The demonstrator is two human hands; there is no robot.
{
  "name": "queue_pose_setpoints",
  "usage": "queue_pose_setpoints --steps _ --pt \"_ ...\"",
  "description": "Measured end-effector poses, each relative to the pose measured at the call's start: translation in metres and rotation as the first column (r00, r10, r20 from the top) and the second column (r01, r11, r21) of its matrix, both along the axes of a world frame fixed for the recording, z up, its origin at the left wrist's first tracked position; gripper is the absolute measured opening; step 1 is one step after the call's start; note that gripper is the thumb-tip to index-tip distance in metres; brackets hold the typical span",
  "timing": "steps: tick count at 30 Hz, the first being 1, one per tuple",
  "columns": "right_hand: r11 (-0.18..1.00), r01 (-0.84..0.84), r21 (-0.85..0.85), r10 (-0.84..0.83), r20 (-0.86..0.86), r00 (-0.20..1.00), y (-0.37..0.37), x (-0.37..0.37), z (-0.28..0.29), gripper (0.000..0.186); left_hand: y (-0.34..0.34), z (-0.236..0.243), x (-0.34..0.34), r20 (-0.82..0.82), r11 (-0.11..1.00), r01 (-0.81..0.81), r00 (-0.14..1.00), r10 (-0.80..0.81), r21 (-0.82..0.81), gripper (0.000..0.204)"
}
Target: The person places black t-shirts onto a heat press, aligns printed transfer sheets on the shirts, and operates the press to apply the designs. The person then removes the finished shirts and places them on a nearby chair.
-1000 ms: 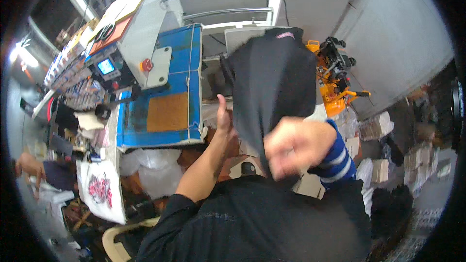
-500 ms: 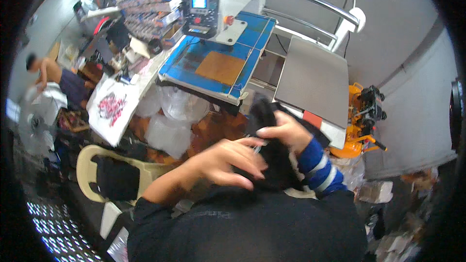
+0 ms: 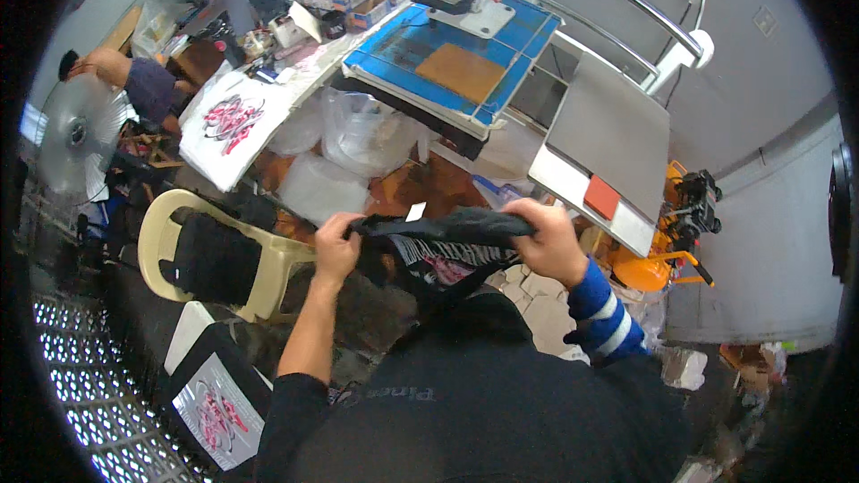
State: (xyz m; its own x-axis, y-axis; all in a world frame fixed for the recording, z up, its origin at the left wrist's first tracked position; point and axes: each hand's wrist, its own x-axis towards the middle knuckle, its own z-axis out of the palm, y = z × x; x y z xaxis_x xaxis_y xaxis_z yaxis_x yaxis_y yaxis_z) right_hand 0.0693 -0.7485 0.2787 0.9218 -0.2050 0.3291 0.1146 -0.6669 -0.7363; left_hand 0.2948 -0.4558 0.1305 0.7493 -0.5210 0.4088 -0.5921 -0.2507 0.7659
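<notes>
A black printed T-shirt [image 3: 456, 225] is stretched between my two hands in front of my chest. My left hand [image 3: 338, 249] is closed on one end of its bunched edge, and my right hand [image 3: 549, 241] grips the other end. A small white tag [image 3: 416, 211] sticks up from that edge. White lettering and a reddish print show on the part hanging below, which is partly folded out of sight.
Ahead stands a heat press with a blue bed [image 3: 376, 54] and a brown pad [image 3: 461, 72]; a grey platen [image 3: 613, 121] lies to its right. Left are a cream chair [image 3: 161, 215] with black cloth, a printed sheet [image 3: 219, 411], a fan [image 3: 79, 131] and another person [image 3: 148, 85].
My hands have moved apart, spreading the T-shirt that was bunched upright at my right hand. The left hand, loosely open before, now grips its edge. My view has shifted.
</notes>
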Motion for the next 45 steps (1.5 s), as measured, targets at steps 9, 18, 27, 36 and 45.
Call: queue_pose_setpoints --steps 9,18,27,36,45 --pt "0.791 0.582 -0.188 -0.603 -0.089 0.792 -0.042 -0.149 -0.027 0.032 0.002 0.107 -0.005 -0.062 0.948 0.303 0.952 -0.298 0.095 0.013" --pt "0.690 0.659 0.300 -0.653 -0.137 0.745 -0.053 -0.168 -0.084 0.015 -0.026 0.129 0.015 -0.188 0.930 0.344 0.929 -0.318 0.127 0.019" --pt "0.756 0.651 0.058 -0.590 -0.370 0.718 -0.101 -0.187 -0.063 0.012 -0.043 0.128 -0.002 -0.149 0.939 0.303 0.948 -0.280 0.163 0.017" --pt "0.741 0.670 -0.047 -0.658 -0.250 0.710 -0.116 -0.206 -0.099 0.020 -0.030 0.134 -0.011 -0.301 0.860 0.454 0.875 -0.380 0.233 0.015" --pt "0.624 0.759 -0.187 -0.782 -0.146 0.607 -0.092 -0.227 -0.068 0.017 -0.077 0.091 -0.032 -0.311 0.901 0.384 0.898 -0.312 0.203 0.031"
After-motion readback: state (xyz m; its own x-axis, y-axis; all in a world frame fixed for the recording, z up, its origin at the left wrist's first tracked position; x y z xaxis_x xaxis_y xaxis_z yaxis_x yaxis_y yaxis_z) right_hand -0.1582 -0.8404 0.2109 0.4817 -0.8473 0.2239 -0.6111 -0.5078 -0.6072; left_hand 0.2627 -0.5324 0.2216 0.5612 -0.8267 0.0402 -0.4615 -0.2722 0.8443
